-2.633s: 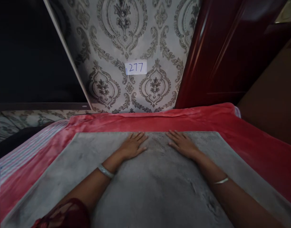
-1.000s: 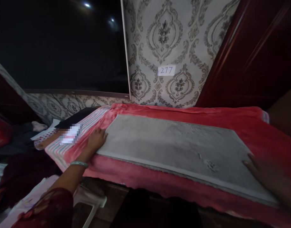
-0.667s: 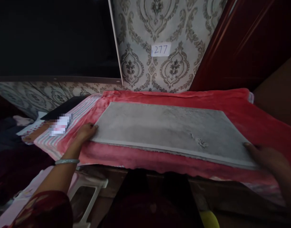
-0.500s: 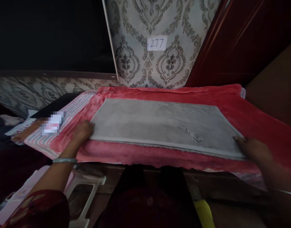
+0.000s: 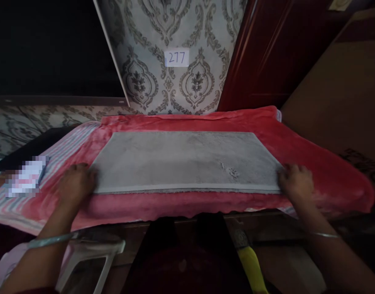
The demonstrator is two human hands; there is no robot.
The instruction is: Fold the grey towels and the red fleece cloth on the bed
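Note:
A grey towel (image 5: 175, 161), folded into a long flat rectangle, lies on a red plush blanket (image 5: 310, 163). Near its right front corner the towel bears a small dark ruffled patch. My left hand (image 5: 77, 183) is closed at the towel's left edge, its fingertips smeared by motion. At the opposite end my right hand (image 5: 296, 183) has its fingers curled round the right edge by the front corner. Both hands rest low, close to the blanket. The parts of the towel under my fingers are hidden.
A dark television screen (image 5: 52, 49) hangs at the left, beside a patterned wall with a paper label (image 5: 177, 57) reading 277. A cardboard box (image 5: 343, 98) stands at the right. A white plastic stool (image 5: 92, 257) is below the blanket's front edge. A blurred-out item (image 5: 28, 175) lies at the left.
The view has turned to the right, so everything sits further left. The towel's front edge now runs level across the view. Both hands remain at its two ends.

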